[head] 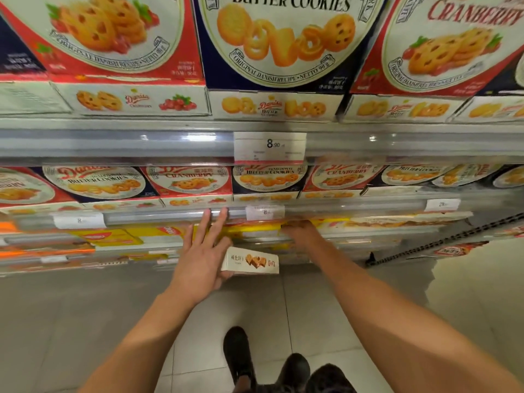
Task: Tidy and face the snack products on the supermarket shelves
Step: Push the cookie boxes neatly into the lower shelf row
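supermarket aisle, tiled floor, stacked shelves of cookie boxes.

the upper shelves carry large red and blue danish cookie boxes faced forward, with a price tag on the rail below them. lower down sit yellow packs, too blurred to read. the left hand has its fingers spread and straight toward the shelf edge, while its thumb side holds a small white wafer box out in front of the lower shelves, off any shelf. the right hand reaches into the lower shelf; its fingers are hidden, so i cannot tell its grip. the wafer box looks light, stiff cardboard, likely crushable with brittle contents: best held by its long flat faces, not its corners.
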`<state>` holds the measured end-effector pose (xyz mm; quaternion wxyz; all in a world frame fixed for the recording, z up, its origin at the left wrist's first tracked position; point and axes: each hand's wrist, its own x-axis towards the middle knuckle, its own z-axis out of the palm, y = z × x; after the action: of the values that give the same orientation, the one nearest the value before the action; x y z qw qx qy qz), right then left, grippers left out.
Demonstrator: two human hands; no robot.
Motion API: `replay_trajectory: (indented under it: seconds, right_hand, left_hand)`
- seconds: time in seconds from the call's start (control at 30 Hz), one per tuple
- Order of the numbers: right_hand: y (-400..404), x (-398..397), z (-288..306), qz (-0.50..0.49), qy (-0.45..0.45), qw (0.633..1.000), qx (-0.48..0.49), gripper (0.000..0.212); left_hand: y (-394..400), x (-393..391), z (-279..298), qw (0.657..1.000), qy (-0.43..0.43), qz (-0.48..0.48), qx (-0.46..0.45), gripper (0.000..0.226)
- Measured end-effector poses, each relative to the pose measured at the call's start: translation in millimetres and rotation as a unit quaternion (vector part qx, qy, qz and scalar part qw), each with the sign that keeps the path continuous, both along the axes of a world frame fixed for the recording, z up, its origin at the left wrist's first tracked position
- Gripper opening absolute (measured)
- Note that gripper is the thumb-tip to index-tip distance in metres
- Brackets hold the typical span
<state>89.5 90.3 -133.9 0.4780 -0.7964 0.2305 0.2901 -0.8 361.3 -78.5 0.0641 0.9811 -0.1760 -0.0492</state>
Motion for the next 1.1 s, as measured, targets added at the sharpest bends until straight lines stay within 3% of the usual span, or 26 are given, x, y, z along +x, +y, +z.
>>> replay_trajectory:
  seconds: [0.1,0.2,0.3,0.47,0.6,0.77,0.83,0.97,1.03,1.1]
  right_hand:
    - [0.7,-3.7,2.8,0.025,0.01,0.999,0.029,0.049]
    - [1.5,-11.3,7.9,-0.024,-0.006,0.997,0.067,0.047]
    - [5.1,-19.9,20.1,-0.052,-0.014,0.99,0.132,0.026]
    - [-11.5,-49.7,38.7,-0.075,-0.014,0.984,0.164,0.024]
    - [-54.1,-98.8,35.0,-0.067,-0.031,0.986,0.148,0.019]
    - [-114.1,-136.6,21.0,-0.193,-0.004,0.966,0.17,0.053]
    - [-141.7,-141.6,21.2,-0.203,-0.022,0.958,0.2,0.056]
    - [-202.9,-143.1,28.8,-0.166,-0.061,0.952,0.251,0.032]
    - [-241.8,-139.3,26.7,-0.174,-0.053,0.945,0.273,0.035]
    - [-284.8,-134.9,19.7,-0.191,-0.058,0.932,0.303,0.046]
  left_hand:
    - [-0.2,0.8,-3.5,1.0,0.003,0.003,-0.013,0.055]
    - [1.6,1.9,-4.9,1.0,0.01,0.005,-0.026,0.055]
    - [2.8,1.9,-6.6,1.0,0.007,0.008,-0.024,0.054]
    - [-4.8,-1.2,-10.0,0.999,-0.016,0.016,-0.034,0.057]
    - [-36.1,-9.8,-7.3,0.989,-0.021,0.052,-0.134,0.058]
    - [-95.1,-15.8,11.3,0.93,0.08,0.099,-0.345,0.055]
    - [-124.4,-13.3,16.3,0.895,0.151,0.114,-0.403,0.052]
    - [-192.9,-11.7,21.8,0.824,0.222,0.18,-0.49,0.045]
    - [-238.1,-12.9,26.4,0.811,0.221,0.208,-0.501,0.042]
    - [-286.4,-14.4,27.5,0.818,0.224,0.203,-0.489,0.041]
